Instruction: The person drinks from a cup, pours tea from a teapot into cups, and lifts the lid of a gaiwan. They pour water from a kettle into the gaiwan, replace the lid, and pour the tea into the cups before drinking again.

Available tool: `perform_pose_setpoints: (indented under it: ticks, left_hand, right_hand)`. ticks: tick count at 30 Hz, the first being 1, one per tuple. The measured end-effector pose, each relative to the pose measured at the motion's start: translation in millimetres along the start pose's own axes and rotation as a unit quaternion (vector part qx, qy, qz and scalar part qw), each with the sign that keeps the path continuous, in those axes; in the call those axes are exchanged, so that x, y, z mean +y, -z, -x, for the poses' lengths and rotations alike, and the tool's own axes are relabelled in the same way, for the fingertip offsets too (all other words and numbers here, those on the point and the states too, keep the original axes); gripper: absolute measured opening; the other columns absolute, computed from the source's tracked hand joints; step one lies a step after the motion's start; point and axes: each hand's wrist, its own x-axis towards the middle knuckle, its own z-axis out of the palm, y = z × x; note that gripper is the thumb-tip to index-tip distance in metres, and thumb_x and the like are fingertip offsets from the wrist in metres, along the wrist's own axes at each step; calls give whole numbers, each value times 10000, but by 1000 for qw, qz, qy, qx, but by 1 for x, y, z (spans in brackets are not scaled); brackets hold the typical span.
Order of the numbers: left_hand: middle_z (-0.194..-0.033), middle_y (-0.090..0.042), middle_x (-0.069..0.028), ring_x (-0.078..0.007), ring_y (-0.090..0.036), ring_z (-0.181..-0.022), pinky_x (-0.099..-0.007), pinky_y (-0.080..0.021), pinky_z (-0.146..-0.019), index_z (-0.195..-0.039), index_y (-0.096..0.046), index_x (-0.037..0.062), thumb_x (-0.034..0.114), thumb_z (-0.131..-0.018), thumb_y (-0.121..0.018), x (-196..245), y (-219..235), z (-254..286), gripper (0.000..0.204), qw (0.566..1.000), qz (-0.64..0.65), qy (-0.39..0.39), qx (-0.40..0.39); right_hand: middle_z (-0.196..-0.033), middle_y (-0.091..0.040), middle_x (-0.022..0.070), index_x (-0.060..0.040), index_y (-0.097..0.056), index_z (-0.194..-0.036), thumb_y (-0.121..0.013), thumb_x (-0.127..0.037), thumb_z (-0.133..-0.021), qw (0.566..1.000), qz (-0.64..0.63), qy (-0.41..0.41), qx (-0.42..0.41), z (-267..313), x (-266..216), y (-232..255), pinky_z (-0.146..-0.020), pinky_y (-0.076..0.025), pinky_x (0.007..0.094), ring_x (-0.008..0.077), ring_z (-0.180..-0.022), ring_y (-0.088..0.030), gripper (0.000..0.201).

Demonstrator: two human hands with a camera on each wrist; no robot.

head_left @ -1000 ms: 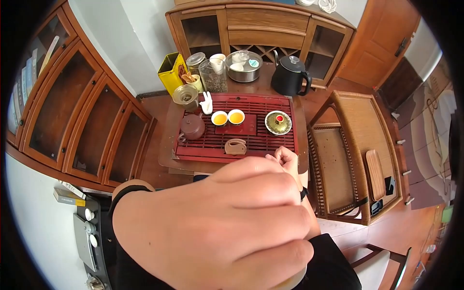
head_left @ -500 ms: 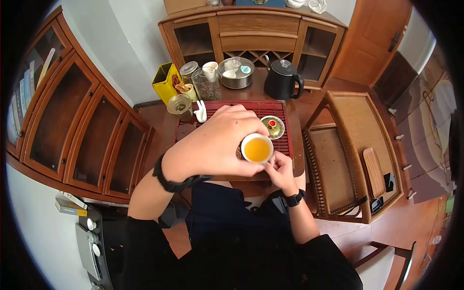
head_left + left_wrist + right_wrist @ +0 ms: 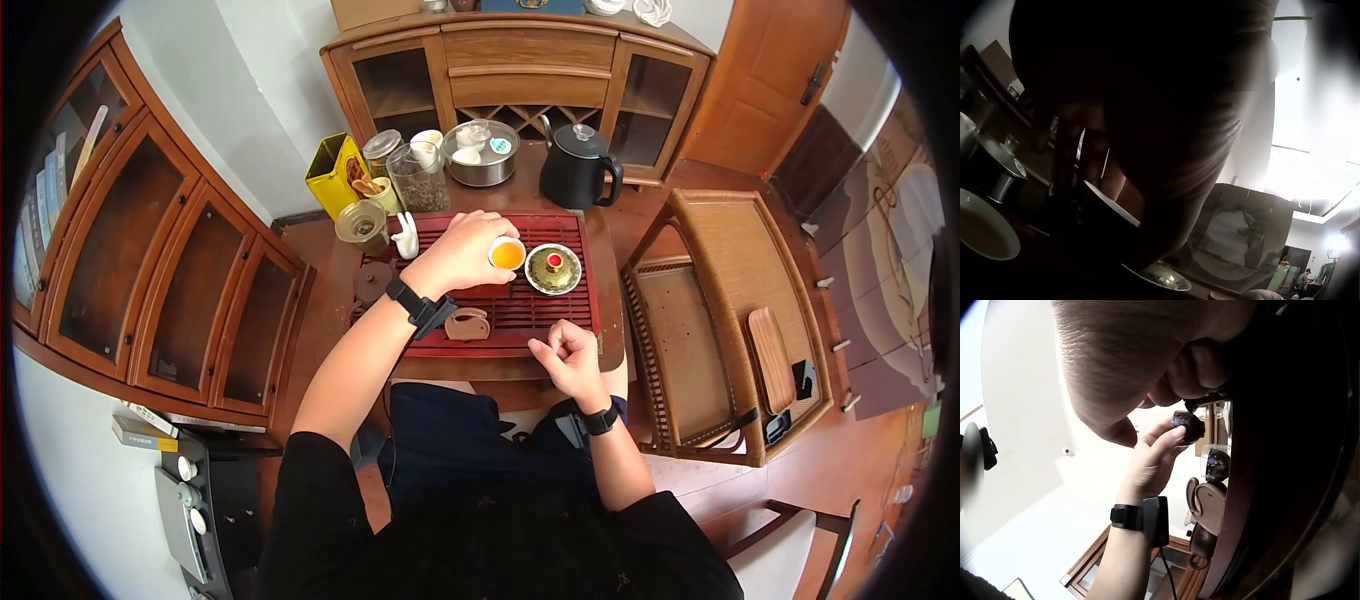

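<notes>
My left hand (image 3: 465, 250) pinches a small teacup (image 3: 507, 256) of amber tea by its sides, above the red slatted tea tray (image 3: 450, 348). The cup's dark patterned outside (image 3: 1189, 427) shows in the right wrist view. Right beside it stands a lidded gaiwan (image 3: 553, 270) with a red knob. A second teacup (image 3: 1215, 464) is on the tray, hidden behind my left hand in the head view. Near the tray's front edge my right hand (image 3: 575, 362) hovers with loosely curled fingers, holding nothing. A brown elephant-shaped figure (image 3: 467, 324) lies between the hands.
A clay teapot (image 3: 374, 281) sits at the tray's left, partly behind my left wrist. Behind the tray stand a white figurine (image 3: 406, 238), a glass strainer cup (image 3: 362, 226), a tea jar (image 3: 418, 180), a steel lidded pot (image 3: 483, 160) and a black kettle (image 3: 580, 165).
My left hand has moved from close before the head camera down and away to over the tray, carrying the teacup. My right hand, near the cup half a second ago, is apart from it.
</notes>
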Motion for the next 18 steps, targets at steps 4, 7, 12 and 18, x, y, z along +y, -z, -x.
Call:
perform_pose_setpoints:
  ticks: [4, 7, 12, 18]
  left_hand:
    - [-1132, -691, -106, -312, -619, -1135, -438, -428, -1025, -1133, -679, 85, 281, -702, -881, -13, -11, -3, 514, 1000, -13, 22, -15]
    - [-1151, -689, -111, -317, -609, -1153, -440, -419, -1039, -1141, -680, 82, 283, -700, -881, -18, -17, -3, 525, 999, -16, 36, -37]
    - [-1170, -685, -113, -325, -591, -1182, -442, -407, -1055, -1150, -687, 84, 278, -698, -882, -24, -20, -3, 529, 997, -26, 33, -61]
    - [-1156, -690, -111, -325, -585, -1187, -445, -404, -1061, -1160, -689, 87, 278, -701, -884, -31, -21, -1, 534, 997, -28, 35, -61]
  right_hand:
    - [-644, -371, -63, -91, -404, -687, -771, -33, -879, 1000, 7, -5, -15, 1, -2, 2, -528, -254, 248, 44, -595, -294, 419]
    - [-644, -371, -60, -90, -404, -687, -771, -33, -878, 1000, 5, -11, -21, 1, 0, 2, -529, -254, 250, 47, -597, -297, 418]
    - [-579, -316, -56, -87, -422, -666, -810, -98, -856, 1000, -4, 8, -4, 1, 3, 0, -493, -242, 260, 53, -560, -275, 433]
    - [-582, -327, -49, -85, -418, -663, -810, -88, -849, 1000, -9, 6, -8, 0, 3, 0, -491, -242, 260, 54, -559, -279, 433]
